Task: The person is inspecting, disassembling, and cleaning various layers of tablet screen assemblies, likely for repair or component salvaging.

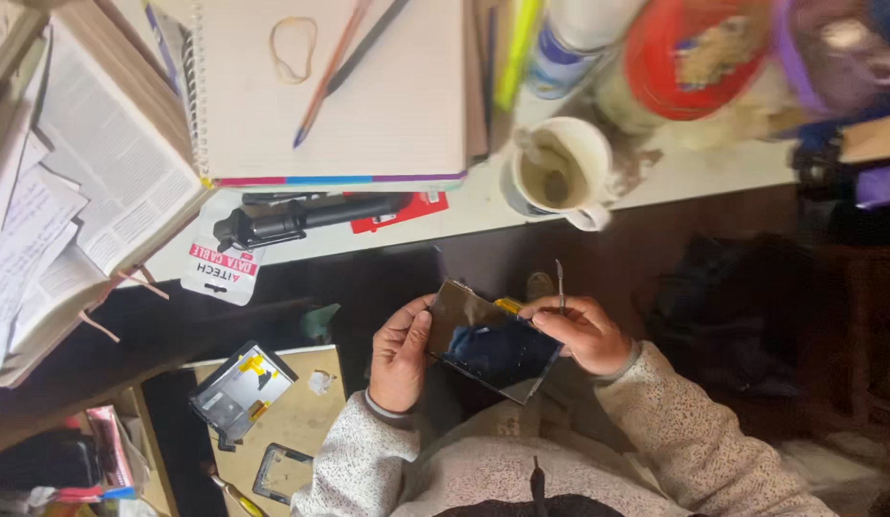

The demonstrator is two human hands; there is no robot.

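Note:
My left hand (401,349) grips the left edge of a dark glass phone screen panel (490,342), held tilted above my lap. Around the panel's upper right corner is my right hand (581,330), which also pinches a thin metal pry tool (560,284) pointing upward. A yellow strip shows at the panel's top edge between the fingers. Both arms wear speckled light sleeves.
On the desk lie a spiral notebook (368,96) with a rubber band (293,46) and pens, an open book (90,172), a used mug (558,172), a black handle-like tool (301,218) and jars. A small board at lower left holds a phone part (242,388).

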